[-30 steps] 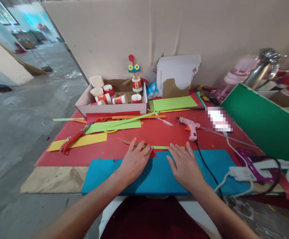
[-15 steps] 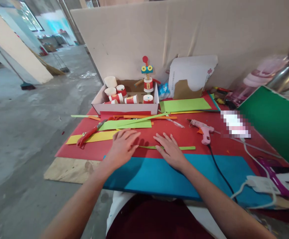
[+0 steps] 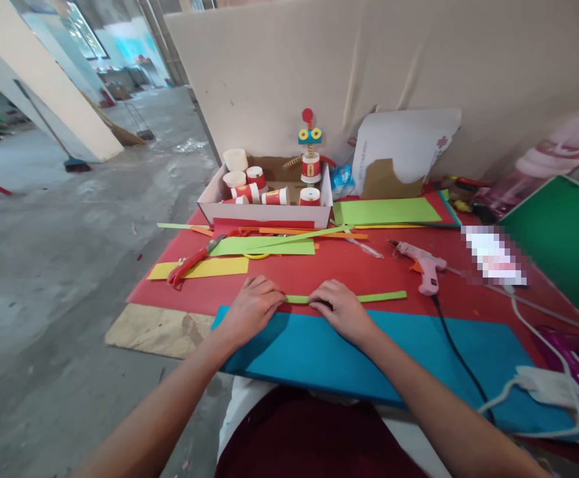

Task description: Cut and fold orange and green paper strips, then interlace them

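A narrow green paper strip [image 3: 382, 296] lies crosswise on the red sheet [image 3: 289, 272], just beyond the blue board [image 3: 319, 352]. At its left end my left hand [image 3: 255, 304] pinches it, fingers curled and thumb toward the right. My right hand [image 3: 340, 309] grips the same strip near its middle, with thumb and fingers closed together. A short stretch of strip shows between both hands, and the rest runs out past my right hand. Whatever part of the strip lies under my left fingers is hidden.
Right of the strip rests a pink glue gun [image 3: 423, 262] with a black cord. Red-handled scissors [image 3: 190, 265] lie on yellow and green paper at left. Behind stands a white box [image 3: 264, 214] of paper cups with a cup robot figure [image 3: 311, 156]. A power strip [image 3: 551, 386] sits at right.
Both hands were spread over the strip; they have lowered and closed on it. The strip now looks straighter. The view has shifted, so everything appears further right than a second ago.
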Demonstrator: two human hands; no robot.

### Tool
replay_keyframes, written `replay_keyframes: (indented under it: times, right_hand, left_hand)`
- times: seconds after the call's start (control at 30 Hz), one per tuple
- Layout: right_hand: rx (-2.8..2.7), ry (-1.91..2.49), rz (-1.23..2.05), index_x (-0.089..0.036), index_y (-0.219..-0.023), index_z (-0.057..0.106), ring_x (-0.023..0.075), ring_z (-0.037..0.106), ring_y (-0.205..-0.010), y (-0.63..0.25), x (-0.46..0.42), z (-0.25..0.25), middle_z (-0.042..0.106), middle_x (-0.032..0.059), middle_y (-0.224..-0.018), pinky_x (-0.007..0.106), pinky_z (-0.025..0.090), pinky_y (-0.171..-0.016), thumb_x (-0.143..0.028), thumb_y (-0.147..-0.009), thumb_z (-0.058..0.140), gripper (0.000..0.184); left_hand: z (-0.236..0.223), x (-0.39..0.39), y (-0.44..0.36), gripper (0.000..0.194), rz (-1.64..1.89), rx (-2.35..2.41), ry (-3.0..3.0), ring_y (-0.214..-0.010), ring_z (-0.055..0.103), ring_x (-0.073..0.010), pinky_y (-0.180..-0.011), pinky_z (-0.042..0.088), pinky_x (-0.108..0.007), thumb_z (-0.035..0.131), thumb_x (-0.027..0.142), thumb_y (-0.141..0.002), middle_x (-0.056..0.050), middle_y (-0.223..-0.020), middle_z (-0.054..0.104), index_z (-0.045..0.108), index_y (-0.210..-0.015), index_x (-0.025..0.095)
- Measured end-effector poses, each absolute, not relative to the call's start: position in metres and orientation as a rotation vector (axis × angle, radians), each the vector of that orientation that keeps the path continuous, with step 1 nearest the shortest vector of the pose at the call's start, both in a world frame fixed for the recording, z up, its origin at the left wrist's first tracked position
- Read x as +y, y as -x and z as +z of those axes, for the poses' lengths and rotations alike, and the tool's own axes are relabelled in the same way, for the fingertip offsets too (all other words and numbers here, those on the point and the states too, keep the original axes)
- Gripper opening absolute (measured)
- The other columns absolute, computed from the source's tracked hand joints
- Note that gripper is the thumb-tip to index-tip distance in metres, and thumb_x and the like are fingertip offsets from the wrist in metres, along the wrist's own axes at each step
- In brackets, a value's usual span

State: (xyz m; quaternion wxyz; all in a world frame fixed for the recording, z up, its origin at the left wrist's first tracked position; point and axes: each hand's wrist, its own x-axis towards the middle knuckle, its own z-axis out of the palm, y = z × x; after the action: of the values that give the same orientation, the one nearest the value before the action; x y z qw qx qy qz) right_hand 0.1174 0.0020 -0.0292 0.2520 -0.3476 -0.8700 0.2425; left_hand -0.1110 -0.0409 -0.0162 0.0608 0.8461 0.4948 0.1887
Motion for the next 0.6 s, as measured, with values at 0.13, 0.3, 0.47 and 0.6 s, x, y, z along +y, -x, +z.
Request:
replay_keyframes:
  times: [0.13,0.3,0.47,0.6]
  right_hand:
    - [-2.304,0.95,0.718,-0.02,-0.083,0.068,0.018,0.061,-0.082,-0.118,0.004,-0.03,0.067,0.0045,-0.081,0.03,0.047,-0.074,-0.024,-0.093,0.056,0.016]
    - [-2.255,0.99,0.764,-0.021,-0.078,0.069,0.0176,0.061,-0.08,-0.119,0.003,-0.03,0.068,0.0038,-0.079,0.03,0.046,-0.073,-0.029,-0.093,0.058,0.02]
    - [-2.258,1.069,0.757,-0.021,-0.076,0.067,0.0181,0.06,-0.08,-0.118,0.003,-0.029,0.067,0.0032,-0.079,0.03,0.045,-0.073,-0.03,-0.092,0.058,0.02]
    - [-2.293,1.171,0.721,-0.021,-0.076,0.064,0.0184,0.059,-0.08,-0.117,0.003,-0.028,0.066,0.0027,-0.079,0.032,0.041,-0.074,-0.026,-0.09,0.06,0.016]
  left_hand:
    - [-0.019,-0.044,0.12,0.026,0.594,1.529,-2.5,-0.091,0.055,-0.0193,-0.083,0.039,-0.036,0.045,0.025,-0.097,-0.005,-0.096,0.07,0.07,-0.094,0.021]
    - [-0.021,-0.049,0.125,0.024,0.625,1.583,-2.372,-0.096,0.057,-0.0197,-0.086,0.04,-0.037,0.049,0.027,-0.095,-0.004,-0.1,0.07,0.073,-0.095,0.024]
    - [-0.021,-0.047,0.123,0.017,0.688,1.713,-2.111,-0.095,0.057,-0.0197,-0.088,0.039,-0.038,0.058,0.027,-0.09,-0.002,-0.095,0.068,0.071,-0.08,0.024]
    - [-0.019,-0.043,0.12,0.015,0.674,1.777,-2.017,-0.096,0.054,-0.021,-0.088,0.039,-0.039,0.061,0.028,-0.087,-0.003,-0.091,0.065,0.068,-0.075,0.022]
